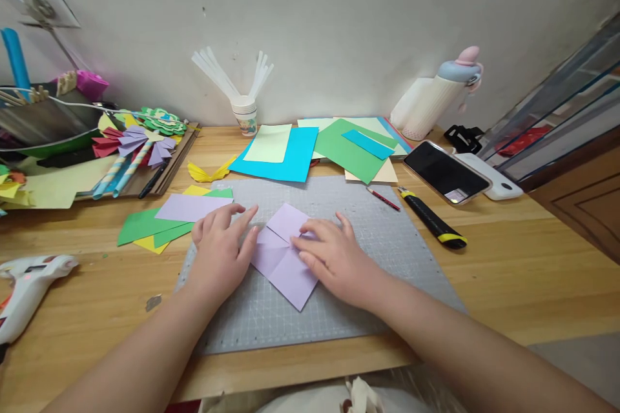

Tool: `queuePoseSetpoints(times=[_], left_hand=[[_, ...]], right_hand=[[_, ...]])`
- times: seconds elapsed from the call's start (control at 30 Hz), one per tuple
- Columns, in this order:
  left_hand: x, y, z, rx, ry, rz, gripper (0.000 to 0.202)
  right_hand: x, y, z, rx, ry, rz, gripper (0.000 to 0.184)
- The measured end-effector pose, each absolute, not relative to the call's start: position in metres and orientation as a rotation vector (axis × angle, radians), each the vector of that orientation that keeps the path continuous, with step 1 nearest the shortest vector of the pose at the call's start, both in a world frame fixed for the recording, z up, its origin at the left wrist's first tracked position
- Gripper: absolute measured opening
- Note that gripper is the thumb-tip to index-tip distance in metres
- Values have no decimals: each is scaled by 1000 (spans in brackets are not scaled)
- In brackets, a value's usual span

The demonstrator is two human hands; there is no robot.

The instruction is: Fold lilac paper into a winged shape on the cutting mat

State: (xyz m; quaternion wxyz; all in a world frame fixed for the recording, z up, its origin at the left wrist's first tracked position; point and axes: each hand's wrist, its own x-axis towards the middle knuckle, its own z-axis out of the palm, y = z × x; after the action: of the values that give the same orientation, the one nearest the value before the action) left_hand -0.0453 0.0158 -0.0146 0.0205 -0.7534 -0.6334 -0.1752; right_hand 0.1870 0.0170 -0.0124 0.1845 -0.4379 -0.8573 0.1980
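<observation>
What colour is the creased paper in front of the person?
The creased paper is pale purple, seen best in the head view.

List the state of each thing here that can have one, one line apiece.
Purple paper between the hands: creased, on the mat
Left hand: open at the paper's edge
Right hand: on the paper
Phone: face up, screen dark
Knife: lying down, blade unclear
Pencil: lying on the mat
Glue gun: on its side
Cup: upright, holding white strips
Bottle: upright, lid on
Plug: in the socket

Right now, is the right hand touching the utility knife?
Apart: the head view shows cutting mat and tabletop between the right hand and utility knife.
</observation>
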Motion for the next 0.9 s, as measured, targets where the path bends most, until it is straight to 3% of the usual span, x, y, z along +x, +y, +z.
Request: queuePoseSetpoints(times=[0.4,0.9], left_hand=[[-37,20,-20,-2634,-1876,-742,31],[-39,28,-29,-2759,-1914,-777,29]], right_hand=[[173,85,-23,-1594,-2102,751,53],[180,84,-29,-1451,-2033,936,44]])
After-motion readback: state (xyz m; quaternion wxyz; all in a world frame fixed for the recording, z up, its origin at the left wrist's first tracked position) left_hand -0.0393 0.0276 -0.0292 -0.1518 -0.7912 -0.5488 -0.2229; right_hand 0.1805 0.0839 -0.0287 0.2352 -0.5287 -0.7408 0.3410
